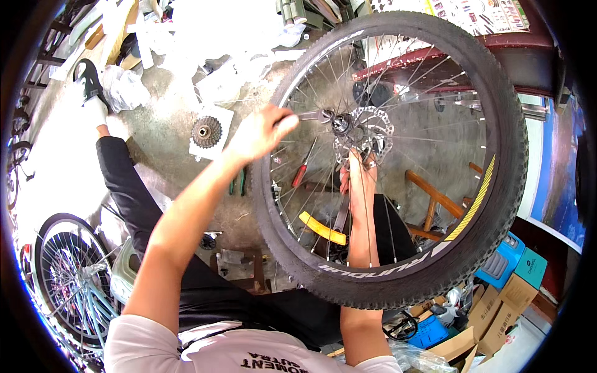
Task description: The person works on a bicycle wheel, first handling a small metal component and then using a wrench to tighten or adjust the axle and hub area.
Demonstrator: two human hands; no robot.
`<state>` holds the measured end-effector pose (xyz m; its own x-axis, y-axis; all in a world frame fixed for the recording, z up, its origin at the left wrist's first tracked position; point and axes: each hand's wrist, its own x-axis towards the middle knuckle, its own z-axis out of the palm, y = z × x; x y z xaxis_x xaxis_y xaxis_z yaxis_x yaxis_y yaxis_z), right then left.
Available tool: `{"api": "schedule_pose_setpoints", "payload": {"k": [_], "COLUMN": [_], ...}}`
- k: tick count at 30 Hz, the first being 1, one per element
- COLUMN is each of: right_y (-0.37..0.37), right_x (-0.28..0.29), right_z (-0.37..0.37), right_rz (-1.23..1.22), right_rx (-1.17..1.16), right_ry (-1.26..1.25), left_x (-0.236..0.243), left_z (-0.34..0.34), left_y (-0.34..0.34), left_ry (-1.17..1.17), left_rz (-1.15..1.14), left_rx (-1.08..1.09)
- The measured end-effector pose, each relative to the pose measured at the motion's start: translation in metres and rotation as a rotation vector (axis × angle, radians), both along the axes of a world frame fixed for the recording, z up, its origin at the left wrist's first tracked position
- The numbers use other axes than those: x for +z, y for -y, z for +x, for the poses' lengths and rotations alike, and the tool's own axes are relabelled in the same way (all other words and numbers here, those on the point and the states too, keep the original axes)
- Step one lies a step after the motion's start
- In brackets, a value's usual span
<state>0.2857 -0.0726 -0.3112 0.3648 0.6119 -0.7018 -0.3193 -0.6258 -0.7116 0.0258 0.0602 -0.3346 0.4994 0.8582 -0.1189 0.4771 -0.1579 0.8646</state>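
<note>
My left hand (pixel 270 127) is closed on a steel wrench (pixel 311 115) whose jaw meets the hub (pixel 341 124) of a spoked bicycle wheel with a black knobby tyre (pixel 510 155). A disc brake rotor (pixel 380 133) sits around the hub. Below the rotor, my right hand (pixel 359 174) reaches among the spokes, fingers closed on a metal tool (pixel 341 214) that is partly hidden. On the floor left of the wheel lies a cassette (pixel 206 131) on white paper. A red-handled screwdriver (pixel 301 171) shows through the spokes, and green-handled pliers (pixel 241 180) lie beside the tyre.
A red-edged bench (pixel 522 43) is at top right, with a wooden stool (pixel 435 199) behind the wheel. Cardboard boxes (pixel 497 311) and a blue plastic case (pixel 497 261) crowd the lower right. Another bicycle wheel (pixel 59 273) stands at left, near my stretched leg.
</note>
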Motion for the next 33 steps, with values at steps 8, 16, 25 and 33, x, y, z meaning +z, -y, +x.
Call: {"api": "schedule_pose_setpoints", "payload": {"k": [8,16,25,33], "right_y": [0.000,0.005,0.010,0.004], "right_x": [-0.005,0.003,-0.010,0.003], "right_z": [0.005,-0.004,0.013,-0.010], "right_rz": [0.010,0.123,0.029,0.075], "right_rx": [-0.058,0.366,-0.029,0.059], "right_ry": [-0.080,0.334,-0.299,0.123], "left_x": [0.097,0.147,0.038,-0.018], "left_z": [-0.004,0.056,0.119,0.114], "left_y": [0.106,0.000,-0.115,-0.085], "left_ry": [-0.063,0.021,0.134,0.182], "left_rz": [0.085,0.635,-0.032,-0.432], "left_rx": [0.041,-0.212,0.282,0.708]}}
